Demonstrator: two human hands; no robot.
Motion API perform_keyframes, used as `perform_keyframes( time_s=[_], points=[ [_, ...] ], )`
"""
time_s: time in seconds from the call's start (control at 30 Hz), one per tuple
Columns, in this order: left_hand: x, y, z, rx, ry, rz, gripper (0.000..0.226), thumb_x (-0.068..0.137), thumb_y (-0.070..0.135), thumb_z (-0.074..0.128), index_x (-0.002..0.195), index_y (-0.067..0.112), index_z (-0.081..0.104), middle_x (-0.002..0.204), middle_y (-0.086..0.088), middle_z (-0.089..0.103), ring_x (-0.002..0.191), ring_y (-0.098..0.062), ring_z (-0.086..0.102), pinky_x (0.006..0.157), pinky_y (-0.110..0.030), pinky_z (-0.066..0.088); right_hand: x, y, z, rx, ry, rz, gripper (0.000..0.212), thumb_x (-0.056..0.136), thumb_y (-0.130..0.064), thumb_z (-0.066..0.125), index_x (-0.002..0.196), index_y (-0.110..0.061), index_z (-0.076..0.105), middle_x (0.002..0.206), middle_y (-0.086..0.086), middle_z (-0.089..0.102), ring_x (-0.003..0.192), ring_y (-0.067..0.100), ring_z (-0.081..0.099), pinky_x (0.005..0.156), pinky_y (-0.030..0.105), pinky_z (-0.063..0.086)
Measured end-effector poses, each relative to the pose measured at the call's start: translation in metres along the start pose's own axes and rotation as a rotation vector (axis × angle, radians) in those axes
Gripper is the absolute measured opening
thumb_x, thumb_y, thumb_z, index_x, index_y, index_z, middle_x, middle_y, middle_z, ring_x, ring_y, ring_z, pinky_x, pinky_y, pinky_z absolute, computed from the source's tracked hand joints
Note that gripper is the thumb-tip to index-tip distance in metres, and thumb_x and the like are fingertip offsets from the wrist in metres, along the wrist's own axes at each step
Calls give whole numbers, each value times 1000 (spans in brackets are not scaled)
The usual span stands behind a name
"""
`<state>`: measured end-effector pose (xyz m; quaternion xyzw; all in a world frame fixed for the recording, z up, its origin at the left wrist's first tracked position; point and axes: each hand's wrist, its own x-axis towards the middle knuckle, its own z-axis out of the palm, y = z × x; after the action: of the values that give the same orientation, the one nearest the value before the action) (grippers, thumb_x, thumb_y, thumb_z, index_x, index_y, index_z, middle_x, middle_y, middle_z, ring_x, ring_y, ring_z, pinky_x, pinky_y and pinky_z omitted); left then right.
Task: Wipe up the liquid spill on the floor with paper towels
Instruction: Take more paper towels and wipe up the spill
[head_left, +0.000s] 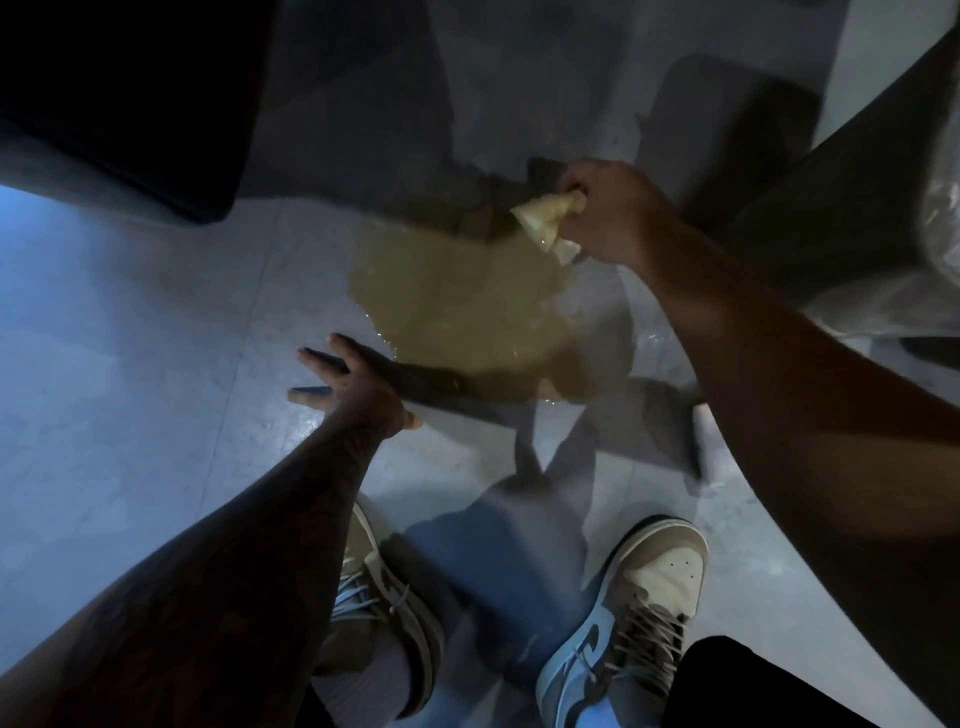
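nearest to me, around six o'clock, are my two shoes: the left shoe (395, 597) at seven and the right shoe (644, 608) at five. both are tan and pale blue with laces, toes pointing away from me on the grey floor (156, 374). just beyond the left shoe, my left hand (358, 389) reaches out low toward eleven o'clock, palm down, its fingers (317, 358) straight and spread wide, holding nothing. i cannot tell whether it rests on the floor or hangs just above it. the hand lies just beside the near left edge of the spill (457, 306), a yellowish-brown puddle spread across the floor at twelve o'clock, straight ahead of my feet, with wet glints along its near rim. at the puddle's far right edge, around one o'clock, my right hand (608, 213) is curled tight round a paper towel (543, 221), a soaked, yellowed wad that sticks out of my fist toward the puddle. whether its tip touches the liquid i cannot tell. farthest off, at ten to eleven o'clock, sits a dark block of furniture (130, 104), and at two o'clock something wrapped in clear plastic (943, 218) shows at the edge.
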<state>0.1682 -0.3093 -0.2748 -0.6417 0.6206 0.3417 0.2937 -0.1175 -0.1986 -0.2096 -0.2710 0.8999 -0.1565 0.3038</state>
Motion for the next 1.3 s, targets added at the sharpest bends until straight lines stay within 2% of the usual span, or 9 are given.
perform_keyframes(
  time_s=[0.13, 0.23, 0.37, 0.47, 0.6, 0.7, 0.9, 1.1, 1.3],
  points=[
    [0, -2, 2, -14, -9, 30, 150, 65, 14, 92, 152, 31, -29, 156, -6, -43, 147, -45, -26, 122, -61, 14, 20, -12, 16, -161, 15, -77, 51, 80, -27, 60, 131, -34, 58, 133, 7, 60, 119, 33, 59, 100, 40, 49],
    [1, -2, 3, -48, -8, 25, 147, 67, 15, 92, 152, 30, -27, 157, -6, -41, 148, -43, -25, 122, -60, 13, 15, -11, 44, -327, 45, -70, 42, 92, -22, 58, 134, -18, 60, 140, 15, 52, 126, 37, 52, 104, 41, 42],
    [1, -2, 1, -11, -15, 28, 147, 68, 20, 91, 151, 30, -29, 158, -7, -41, 148, -45, -23, 122, -61, 14, -9, -2, 69, -361, 33, -88, 40, 99, -22, 53, 137, -10, 58, 144, 17, 48, 134, 35, 44, 111, 41, 35],
    [-2, 1, -2, 118, -28, 15, 151, 65, 25, 93, 151, 27, -32, 157, -12, -41, 147, -50, -23, 120, -63, 16, -33, 7, 75, -377, -40, -122, 38, 90, -20, 62, 128, -16, 65, 133, 13, 52, 126, 32, 50, 102, 39, 44],
    [-1, 4, -2, 79, -39, -30, 150, 67, 29, 92, 151, 27, -32, 157, -11, -40, 148, -48, -22, 121, -62, 13, -49, 12, 66, -291, -145, -76, 33, 86, -25, 67, 117, -15, 70, 117, 10, 62, 112, 29, 59, 85, 33, 47],
    [0, 6, -1, 77, -44, -52, 147, 69, 31, 91, 151, 26, -30, 158, -11, -39, 148, -48, -22, 121, -63, 9, -48, 12, 42, -105, -89, -27, 27, 84, -30, 70, 109, -21, 72, 104, 5, 68, 93, 24, 64, 70, 25, 39],
    [4, 1, 2, 83, -7, -7, 151, 66, 28, 94, 151, 26, -31, 158, -11, -39, 148, -47, -21, 121, -62, 12, -16, 18, 11, -209, 60, -13, 36, 82, -39, 65, 117, -30, 66, 121, 3, 67, 107, 27, 63, 91, 37, 50],
    [7, 6, 4, 32, -3, -104, 145, 68, 38, 91, 153, 26, -26, 160, -6, -36, 149, -48, -19, 120, -65, 13, -50, 30, 60, -252, 42, -24, 34, 82, -31, 62, 111, -15, 69, 112, 16, 61, 100, 36, 61, 82, 39, 47],
    [6, 6, 3, 163, 3, -76, 148, 64, 43, 92, 154, 21, -24, 161, -14, -32, 149, -50, -15, 122, -62, 10, -74, 28, 73, 26, 21, 85, 36, 80, -38, 53, 109, -22, 69, 107, 6, 66, 97, 26, 61, 80, 33, 47]
  ],
)
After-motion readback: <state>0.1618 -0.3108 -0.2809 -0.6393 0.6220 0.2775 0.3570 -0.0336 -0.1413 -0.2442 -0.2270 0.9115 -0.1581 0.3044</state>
